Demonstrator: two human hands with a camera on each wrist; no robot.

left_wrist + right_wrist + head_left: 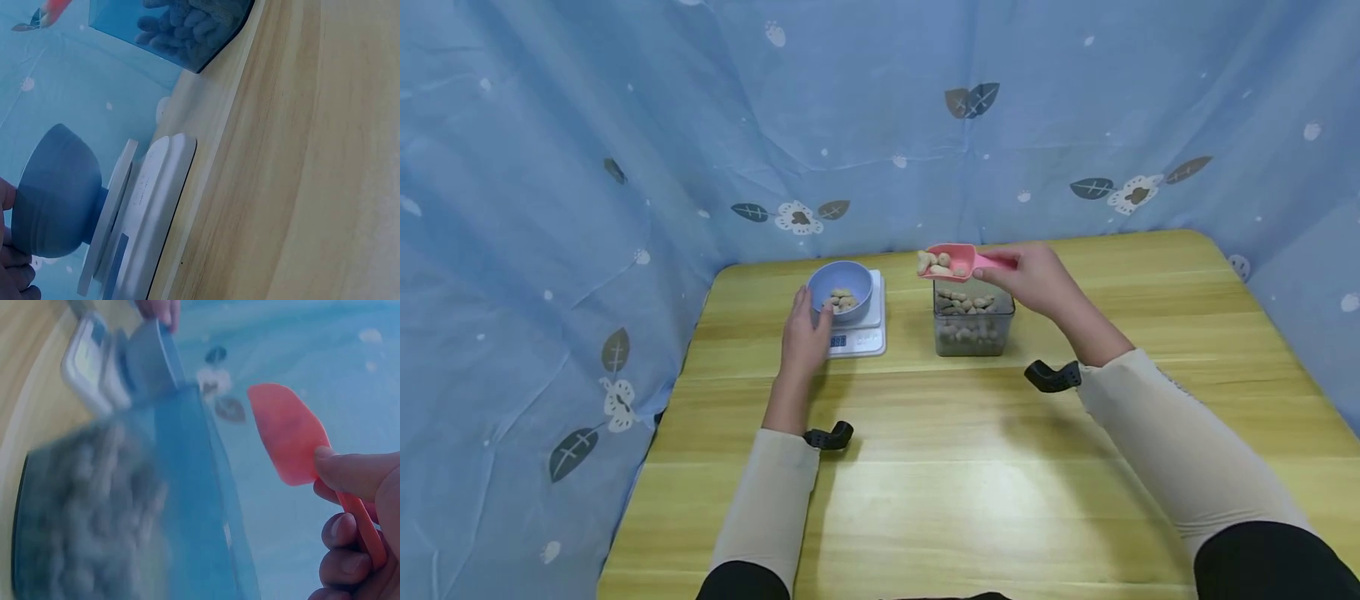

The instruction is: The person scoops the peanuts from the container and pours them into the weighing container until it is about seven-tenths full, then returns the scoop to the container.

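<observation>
Near bin [973, 342] | right hand [1033, 277] grips scoop [964, 261] | left hand [805, 337] apparently touches bowl [841, 272]

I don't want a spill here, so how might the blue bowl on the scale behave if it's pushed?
The blue bowl might tip fairly easily, since its foot is narrower than its rim. It's probably light, with just a small pile of peanuts inside. Its smooth, evenly curved wall suggests it would stay stiff, not sag.
</observation>
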